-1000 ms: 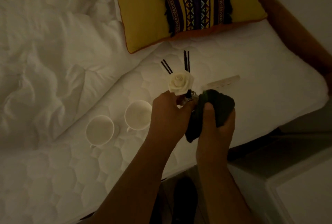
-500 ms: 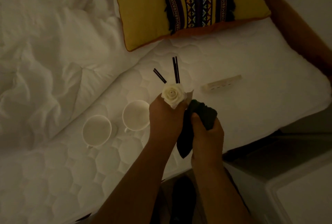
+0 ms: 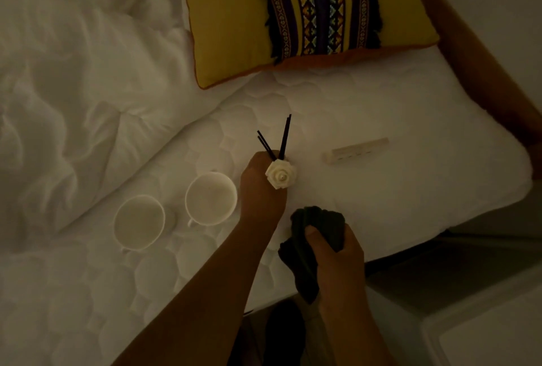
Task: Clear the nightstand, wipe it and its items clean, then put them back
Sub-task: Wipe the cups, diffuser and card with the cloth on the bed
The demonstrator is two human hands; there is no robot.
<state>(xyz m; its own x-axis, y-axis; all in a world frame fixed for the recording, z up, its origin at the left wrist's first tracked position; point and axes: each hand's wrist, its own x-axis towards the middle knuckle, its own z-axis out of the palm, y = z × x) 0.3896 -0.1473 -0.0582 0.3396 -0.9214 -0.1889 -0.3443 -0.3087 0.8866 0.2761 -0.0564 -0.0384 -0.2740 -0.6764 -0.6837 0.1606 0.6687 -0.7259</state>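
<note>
Dim light over the bed, and the left hand (image 3: 261, 189) is wrapped around a reed diffuser (image 3: 280, 160), the cream-white rose (image 3: 281, 173) perched on top and the thin dark sticks (image 3: 283, 138) fanning up and away from the knuckles. The bottle itself is hidden inside the fist, so whether its base touches the white quilted mattress cover (image 3: 381, 204) is impossible to call from here. The diffuser sits low over the mattress, just right of the two cups.

Over on the right, the right hand (image 3: 337, 257) is closed tight on a dark crumpled cloth (image 3: 316, 233), thumb pressed across the front of it, a loose tail hanging down past the mattress edge. Cloth and diffuser are apart, a clear strip of white bedding between them.

To the left of the diffuser hand, two white round ceramic cups stand upright on the mattress: the nearer cup (image 3: 211, 198) just beside the left wrist, the farther cup (image 3: 139, 222) beside it, down-left. Beyond the hands lies a pale long power strip (image 3: 356, 151), flat on the cover. A yellow cushion (image 3: 231, 13) with a dark patterned band leans at the head of the bed, and a rumpled white duvet (image 3: 73, 87) fills the left side. The pale top of the nightstand (image 3: 492, 336) shows at the lower right corner.
</note>
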